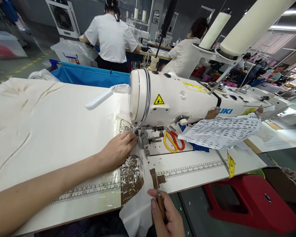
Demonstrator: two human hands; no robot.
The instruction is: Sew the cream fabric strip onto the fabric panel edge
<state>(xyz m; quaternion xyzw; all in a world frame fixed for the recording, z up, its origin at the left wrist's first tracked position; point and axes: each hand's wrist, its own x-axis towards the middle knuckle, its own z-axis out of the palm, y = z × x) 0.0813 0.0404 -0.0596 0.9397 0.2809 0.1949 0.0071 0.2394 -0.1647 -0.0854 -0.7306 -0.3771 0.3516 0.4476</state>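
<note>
A white sewing machine (172, 98) stands across the table. Beside its needle area, my left hand (119, 148) lies palm down with its fingers bent together, pressing on white fabric (144, 194). That fabric runs from the presser foot over the front edge of the table. At the lower middle, my right hand (166, 214) is closed round the wooden handle of an awl (160, 200), its thin metal tip pointing up and away. The thumb and forefinger are close to the fabric's right edge. Brown tape (132, 181) covers the tabletop under and beside the fabric.
Yellow and red scissors (174, 141) lie right of the needle area. Handwritten paper (222, 131) hangs from the machine. Pale cloth (12, 112) covers the far left. A red stool (254, 200) stands at lower right. Two people (113, 36) sit beyond a blue bin (91, 74).
</note>
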